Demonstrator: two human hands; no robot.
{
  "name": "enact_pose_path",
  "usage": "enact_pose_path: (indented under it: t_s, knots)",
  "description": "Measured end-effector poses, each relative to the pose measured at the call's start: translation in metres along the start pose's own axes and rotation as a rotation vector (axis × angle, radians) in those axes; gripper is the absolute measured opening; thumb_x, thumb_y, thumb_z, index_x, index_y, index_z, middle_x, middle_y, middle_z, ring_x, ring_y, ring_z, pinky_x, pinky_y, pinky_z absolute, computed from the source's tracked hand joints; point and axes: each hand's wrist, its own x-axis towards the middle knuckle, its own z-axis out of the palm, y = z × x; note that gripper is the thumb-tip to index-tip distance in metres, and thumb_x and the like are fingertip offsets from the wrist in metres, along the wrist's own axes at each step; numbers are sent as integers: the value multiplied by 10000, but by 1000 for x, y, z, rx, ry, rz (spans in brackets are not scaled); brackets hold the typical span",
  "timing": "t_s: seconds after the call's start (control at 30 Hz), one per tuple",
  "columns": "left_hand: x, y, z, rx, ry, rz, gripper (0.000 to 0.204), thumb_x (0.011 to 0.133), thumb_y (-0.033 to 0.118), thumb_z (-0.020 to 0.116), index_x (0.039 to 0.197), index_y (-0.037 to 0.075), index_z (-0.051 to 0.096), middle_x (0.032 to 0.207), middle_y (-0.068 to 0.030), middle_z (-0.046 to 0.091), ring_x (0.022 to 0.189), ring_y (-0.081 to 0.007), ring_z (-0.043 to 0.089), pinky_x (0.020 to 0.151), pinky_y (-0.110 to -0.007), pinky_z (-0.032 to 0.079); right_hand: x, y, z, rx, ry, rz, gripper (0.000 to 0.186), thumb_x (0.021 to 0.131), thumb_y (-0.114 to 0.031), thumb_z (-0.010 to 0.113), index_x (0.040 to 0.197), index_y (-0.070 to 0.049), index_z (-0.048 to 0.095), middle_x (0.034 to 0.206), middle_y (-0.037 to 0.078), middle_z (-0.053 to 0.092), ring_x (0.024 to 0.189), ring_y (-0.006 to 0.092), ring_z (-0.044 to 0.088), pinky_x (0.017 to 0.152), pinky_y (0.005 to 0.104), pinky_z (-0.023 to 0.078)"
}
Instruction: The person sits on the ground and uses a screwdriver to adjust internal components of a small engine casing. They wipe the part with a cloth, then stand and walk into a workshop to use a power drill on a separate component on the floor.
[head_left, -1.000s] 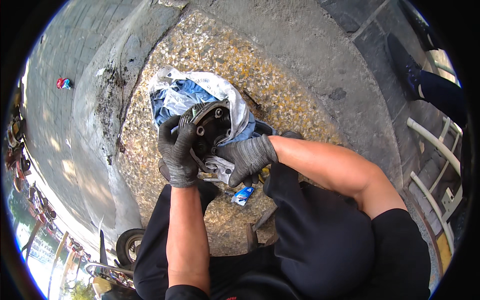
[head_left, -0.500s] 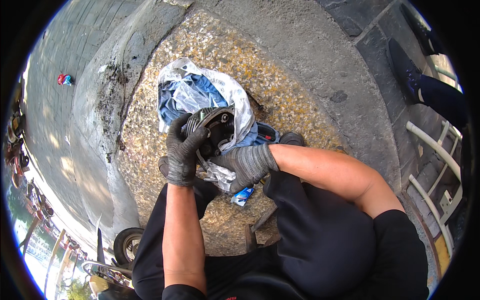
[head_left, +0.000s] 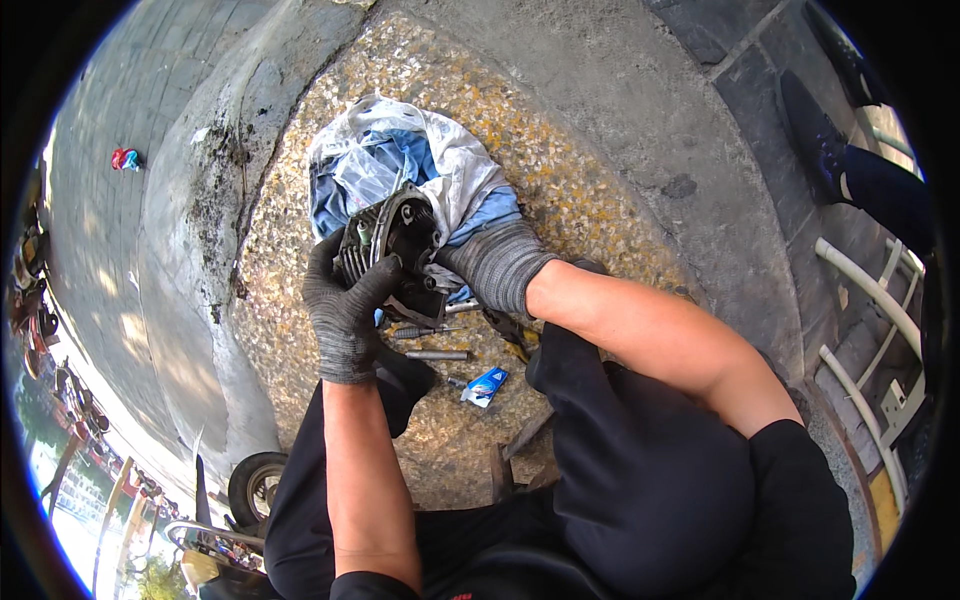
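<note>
The left hand (head_left: pixel 345 310), in a dark knitted glove, was closed around the near-left side of a finned metal part (head_left: pixel 382 238), its thumb laid over the rim and its fingers reaching around the fins. The part sat tilted in that grip, its hollow side turned toward the right hand (head_left: pixel 495 265). That hand, gloved alike, was just right of the part, with a bit of grey rag (head_left: pixel 443 278) by its thumb (its fingertips were hidden, so how tightly they were closed could not be told).

Just beyond the grip lay a white plastic bag (head_left: pixel 465 165) with blue cloth (head_left: pixel 400 150) bunched in it, the part overlapping its near edge. On the near side of the grip, between it and the person's body, a slim dark-handled tool (head_left: pixel 412 332) and a metal rod (head_left: pixel 438 355) lay on the pebbled ground (head_left: pixel 560 130). Nearer the body than these was a blue packet (head_left: pixel 485 385). Well to the right of both hands, another person's leg (head_left: pixel 880 185) was in view, near a white tubular frame (head_left: pixel 868 285).
</note>
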Motion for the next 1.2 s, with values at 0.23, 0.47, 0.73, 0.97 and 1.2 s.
enact_pose_path:
  t_s: [0.23, 0.47, 0.73, 0.97, 1.2]
  knots:
    - [-8, -8, 6, -107, 122, -8, 522, 791, 139, 730, 1245, -63, 572, 1066, -143, 678, 910, -230, 679, 818, -334, 563, -7, 2, -29, -88, -391, 16, 353, 985, -343, 465, 1129, -125, 702, 1233, 188, 635, 1146, 333, 600, 1015, 431, 445]
    - [-8, -15, 6, -243, 155, -68, 372, 819, 154, 691, 1137, -30, 630, 975, -101, 687, 829, -189, 674, 749, -306, 563, -17, 16, -27, -151, -163, -194, 367, 954, -341, 486, 1060, -57, 694, 1090, 203, 669, 1050, 352, 631, 961, 452, 468]
    - [-5, -5, -26, -296, 242, -50, 539, 791, 112, 730, 1260, -50, 520, 1024, -155, 659, 868, -227, 676, 754, -353, 590, -16, 27, -81, -13, -176, 129, 536, 731, -164, 805, 1216, -27, 622, 1049, 168, 696, 953, 334, 681, 864, 423, 547]
    - [-4, 4, -30, -274, 175, -51, 513, 794, 130, 740, 1236, -39, 540, 1025, -138, 659, 875, -213, 670, 771, -332, 574, -11, 27, -60, 485, -192, -79, 424, 799, -109, 709, 1218, -66, 655, 1083, 176, 709, 989, 314, 683, 887, 389, 537]
    - [-14, 10, -4, 73, 50, 96, 595, 793, 112, 755, 1294, -46, 476, 1067, -143, 661, 910, -212, 664, 811, -359, 563, 11, -19, -56, -139, -253, -265, 448, 875, -273, 592, 1269, -63, 631, 1206, 168, 665, 1116, 304, 627, 992, 383, 462]
